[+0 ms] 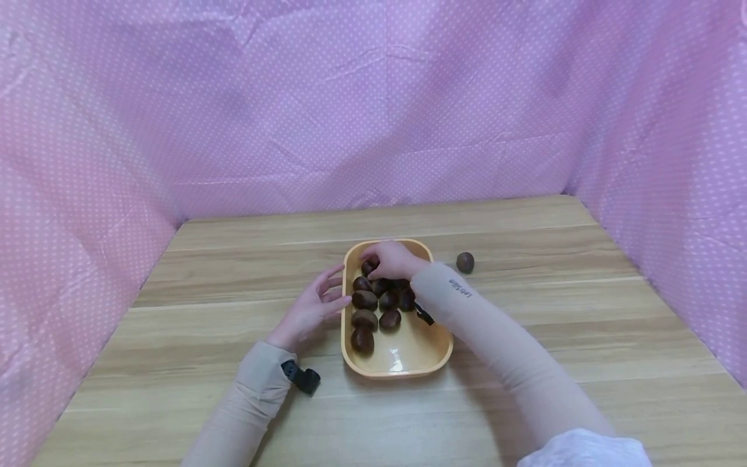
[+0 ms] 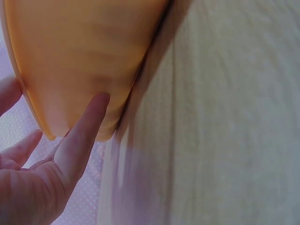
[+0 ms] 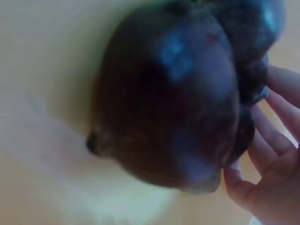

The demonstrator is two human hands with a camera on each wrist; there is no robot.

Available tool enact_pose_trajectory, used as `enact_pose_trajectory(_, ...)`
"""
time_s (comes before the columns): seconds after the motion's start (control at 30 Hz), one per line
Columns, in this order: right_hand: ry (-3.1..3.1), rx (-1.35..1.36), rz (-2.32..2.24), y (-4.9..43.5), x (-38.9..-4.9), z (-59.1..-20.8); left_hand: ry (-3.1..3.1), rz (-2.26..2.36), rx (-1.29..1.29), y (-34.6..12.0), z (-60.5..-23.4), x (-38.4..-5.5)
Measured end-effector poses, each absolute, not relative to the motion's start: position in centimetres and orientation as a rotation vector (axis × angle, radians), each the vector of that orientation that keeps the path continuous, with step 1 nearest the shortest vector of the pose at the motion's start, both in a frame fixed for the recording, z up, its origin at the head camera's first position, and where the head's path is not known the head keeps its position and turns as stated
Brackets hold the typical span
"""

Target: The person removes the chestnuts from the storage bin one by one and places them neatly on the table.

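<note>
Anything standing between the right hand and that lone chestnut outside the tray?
Yes: the right wall of the tray. The right hand is inside it, and the lone chestnut lies on the table beyond that wall. Past it, nothing visible blocks the way.

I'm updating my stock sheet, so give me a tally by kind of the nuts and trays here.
Brown nuts: at least 11, with one loose on the table; the right hand and forearm may hide more
Trays: 1
Total: at least 12
</note>
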State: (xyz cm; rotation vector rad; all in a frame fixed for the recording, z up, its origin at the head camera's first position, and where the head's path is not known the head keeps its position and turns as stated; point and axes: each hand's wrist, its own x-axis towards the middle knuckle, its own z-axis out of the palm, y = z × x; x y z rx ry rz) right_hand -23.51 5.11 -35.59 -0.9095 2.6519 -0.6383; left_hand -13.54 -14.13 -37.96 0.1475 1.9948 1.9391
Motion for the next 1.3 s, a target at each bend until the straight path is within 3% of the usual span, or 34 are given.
enact_pose_trajectory(0.2, 2.65, -0.966, -0.555, 4.8, -23.5, -36.0, 1.995, 1.932, 0.147, -14.2, -37.9, -13.5)
enact_pose_trajectory(0.67, 2.568, -0.961, -0.838, 5.0, -23.5, -36.0, 2.005, 1.926, 0.137, -14.2, -37.9, -13.4)
enact_pose_trajectory(1.3, 2.343, -0.761, -1.304, 5.8, -23.1, -33.8, 2.0, 1.932, 0.147, -14.1, -38.0, -13.6)
